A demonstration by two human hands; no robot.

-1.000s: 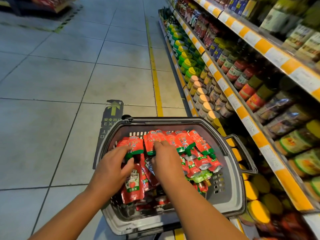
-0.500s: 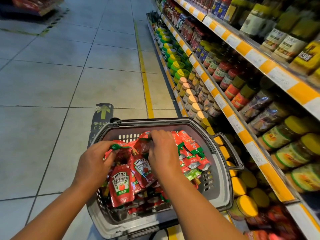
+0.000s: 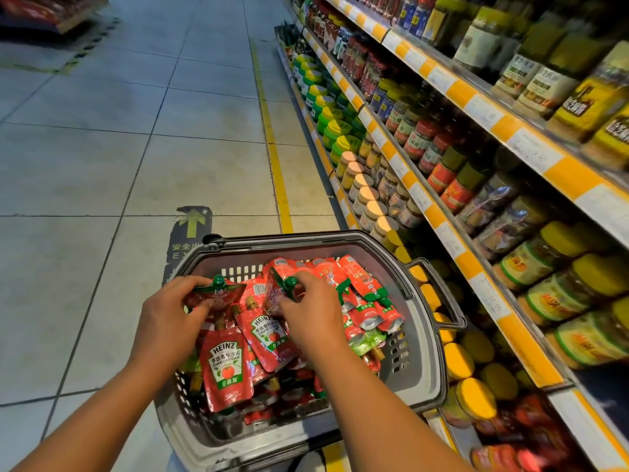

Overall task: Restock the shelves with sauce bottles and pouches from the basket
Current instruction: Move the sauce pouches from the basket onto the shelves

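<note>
**Two ketchup pouches pinched at their tops over the basket**

A red ketchup pouch (image 3: 218, 296) is pinched near its green cap by the curled fingers of the left hand (image 3: 166, 321), and a second pouch (image 3: 274, 289) is pinched just below its own green cap by the thumb and fingers of the right hand (image 3: 311, 315). Both pouches are held above the basket (image 3: 422, 338), over its left and middle part, with their caps pointing up and away from the person. How far each pouch is lifted off the pile cannot be told.

The grey plastic basket is filled with a loose heap of ketchup pouches (image 3: 360, 301), red with green trim. Two of them, with the Heinz label facing up, are seen lying between the two wrists, one (image 3: 226, 366) nearer the left forearm and one (image 3: 269, 335) partly covered by the right hand. More pouches are stacked along the far and right sides of the basket, some overlapping. A dark handle (image 3: 439, 294) is seen folded out on the right side of the basket.

Right of the basket, shelves (image 3: 452, 240) edged in yellow and white price strips are lined with jars (image 3: 371, 206) and bottles (image 3: 531, 76); yellow-lidded jars (image 3: 473, 400) are on the lowest level, closest to the basket. Left of and beyond the basket, a tiled floor (image 3: 102, 148) is seen, with a yellow line (image 3: 277, 165) running along the shelves and a floor sticker with a green arrow (image 3: 190, 233) just beyond the basket's far rim.
</note>
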